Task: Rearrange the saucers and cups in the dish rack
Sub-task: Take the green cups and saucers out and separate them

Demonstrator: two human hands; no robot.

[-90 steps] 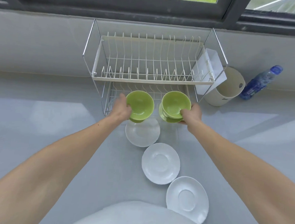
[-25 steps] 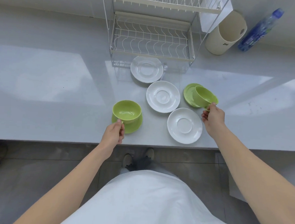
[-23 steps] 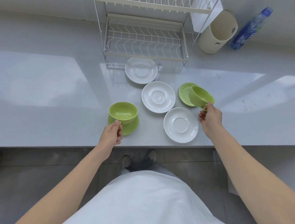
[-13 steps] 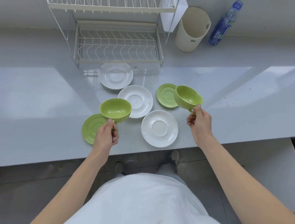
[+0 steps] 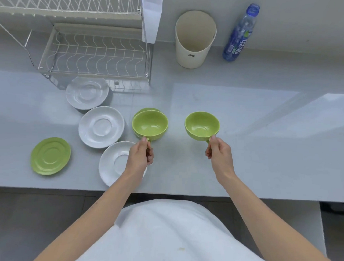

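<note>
My left hand [image 5: 140,156] pinches the handle of a green cup [image 5: 149,124], held over a green saucer [image 5: 143,110] that it mostly hides. My right hand [image 5: 219,152] grips the handle of a second green cup [image 5: 202,125], above bare counter to the right. Another green saucer [image 5: 50,155] lies alone at the front left. Three white saucers lie in a diagonal row: one by the rack [image 5: 87,92], one in the middle [image 5: 101,126], one near the edge [image 5: 114,163] partly under my left wrist. The two-tier wire dish rack [image 5: 95,54] stands empty at the back left.
A cream cylindrical holder [image 5: 192,40] stands right of the rack, with a blue plastic bottle [image 5: 240,34] beside it against the wall. The counter's front edge [image 5: 262,198] runs just below my wrists. A white utensil box [image 5: 151,15] hangs on the rack's right end.
Both cups came out of the rack with their saucers and down to the counter. Since then both cups have been lifted off their saucers and carried right; the left one now hangs over the right saucer.
</note>
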